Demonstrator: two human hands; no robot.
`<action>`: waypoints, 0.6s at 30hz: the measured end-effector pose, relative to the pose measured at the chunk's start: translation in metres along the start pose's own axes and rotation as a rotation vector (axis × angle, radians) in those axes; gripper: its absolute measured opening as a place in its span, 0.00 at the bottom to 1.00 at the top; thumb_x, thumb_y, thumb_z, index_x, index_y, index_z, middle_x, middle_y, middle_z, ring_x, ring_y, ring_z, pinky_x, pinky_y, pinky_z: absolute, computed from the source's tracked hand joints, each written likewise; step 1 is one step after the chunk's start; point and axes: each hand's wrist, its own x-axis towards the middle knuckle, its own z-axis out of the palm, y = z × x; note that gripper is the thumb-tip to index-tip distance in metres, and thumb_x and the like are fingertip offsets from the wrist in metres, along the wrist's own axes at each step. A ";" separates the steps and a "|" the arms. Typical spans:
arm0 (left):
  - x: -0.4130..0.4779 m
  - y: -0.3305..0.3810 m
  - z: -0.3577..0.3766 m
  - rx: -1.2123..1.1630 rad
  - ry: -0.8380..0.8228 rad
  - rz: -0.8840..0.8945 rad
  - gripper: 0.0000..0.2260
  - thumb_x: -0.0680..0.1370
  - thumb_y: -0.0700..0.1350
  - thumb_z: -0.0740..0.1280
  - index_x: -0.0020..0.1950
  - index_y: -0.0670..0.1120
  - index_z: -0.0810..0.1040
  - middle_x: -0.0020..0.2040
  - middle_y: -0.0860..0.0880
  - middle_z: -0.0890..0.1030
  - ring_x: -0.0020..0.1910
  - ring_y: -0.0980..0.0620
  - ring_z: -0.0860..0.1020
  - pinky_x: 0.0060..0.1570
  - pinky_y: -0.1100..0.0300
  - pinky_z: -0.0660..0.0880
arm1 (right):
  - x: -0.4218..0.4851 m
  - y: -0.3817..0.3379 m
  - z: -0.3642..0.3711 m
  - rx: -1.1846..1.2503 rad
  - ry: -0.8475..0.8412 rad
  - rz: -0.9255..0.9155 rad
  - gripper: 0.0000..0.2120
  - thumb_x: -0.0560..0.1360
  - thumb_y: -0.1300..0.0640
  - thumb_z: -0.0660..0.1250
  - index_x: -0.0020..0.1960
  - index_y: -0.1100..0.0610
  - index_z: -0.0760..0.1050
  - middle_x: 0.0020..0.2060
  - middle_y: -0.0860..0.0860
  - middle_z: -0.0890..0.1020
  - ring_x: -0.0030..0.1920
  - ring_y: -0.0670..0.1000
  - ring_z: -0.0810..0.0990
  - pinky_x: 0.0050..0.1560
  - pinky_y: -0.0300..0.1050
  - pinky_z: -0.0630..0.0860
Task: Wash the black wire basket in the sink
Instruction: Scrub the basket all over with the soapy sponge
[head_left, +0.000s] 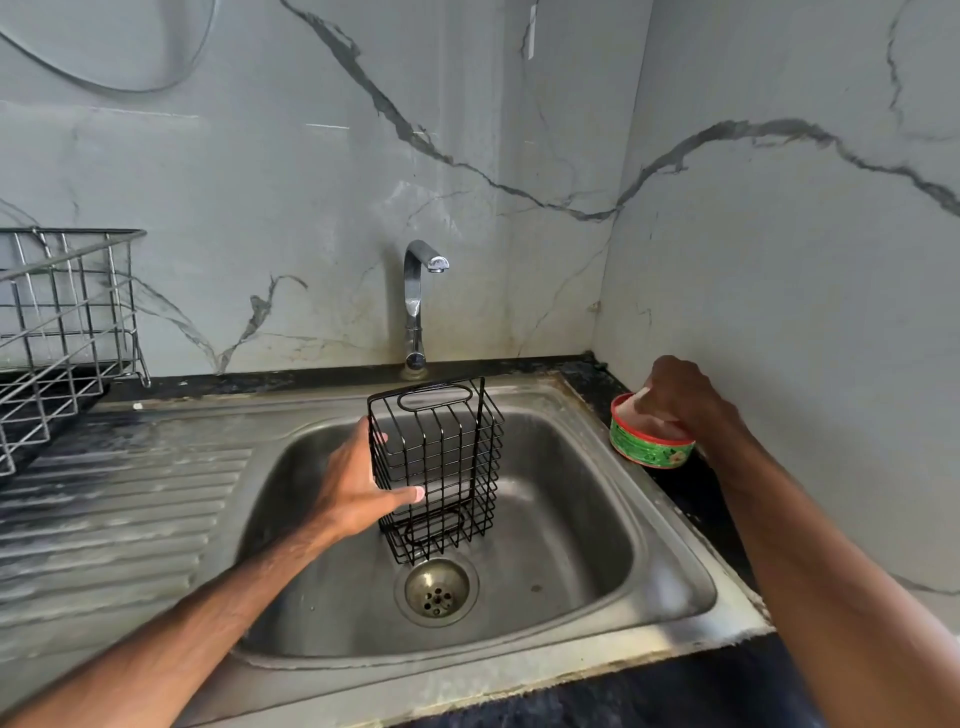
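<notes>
Head view | left hand (358, 488) grips upright black wire basket (441, 467) in sink (571, 545) | right hand (680, 395) pinches pale pad (641, 397) at tub (649, 449), well right

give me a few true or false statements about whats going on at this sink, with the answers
1. The left hand holds the black wire basket above the sink basin. True.
2. Water runs from the tap. False: no stream shows at its spout.
3. The right hand reaches into the green and red tub. True.
4. The tub stands left of the sink. False: it stands on the dark counter to the sink's right, by the wall.
5. The silver dish rack lies inside the basin. False: it stands at the far left, outside the basin.
</notes>
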 end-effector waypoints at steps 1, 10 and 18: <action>0.000 0.000 0.000 0.005 -0.001 0.002 0.54 0.60 0.52 0.87 0.79 0.45 0.62 0.72 0.44 0.74 0.70 0.44 0.74 0.66 0.43 0.77 | 0.001 0.000 -0.002 0.019 0.021 -0.003 0.11 0.72 0.57 0.73 0.51 0.61 0.77 0.52 0.63 0.82 0.53 0.65 0.81 0.44 0.48 0.74; -0.001 0.000 -0.001 0.036 -0.004 0.009 0.50 0.61 0.53 0.86 0.76 0.45 0.64 0.70 0.45 0.75 0.68 0.44 0.75 0.63 0.43 0.79 | -0.004 0.006 -0.015 0.411 0.123 -0.001 0.11 0.71 0.76 0.69 0.40 0.61 0.80 0.46 0.61 0.81 0.45 0.62 0.84 0.45 0.60 0.84; 0.000 -0.001 0.001 0.022 -0.004 0.005 0.50 0.61 0.52 0.86 0.77 0.45 0.63 0.71 0.45 0.75 0.69 0.45 0.74 0.65 0.42 0.77 | -0.003 0.006 -0.025 0.426 -0.036 0.012 0.08 0.75 0.69 0.69 0.53 0.66 0.83 0.49 0.62 0.85 0.48 0.58 0.85 0.52 0.51 0.83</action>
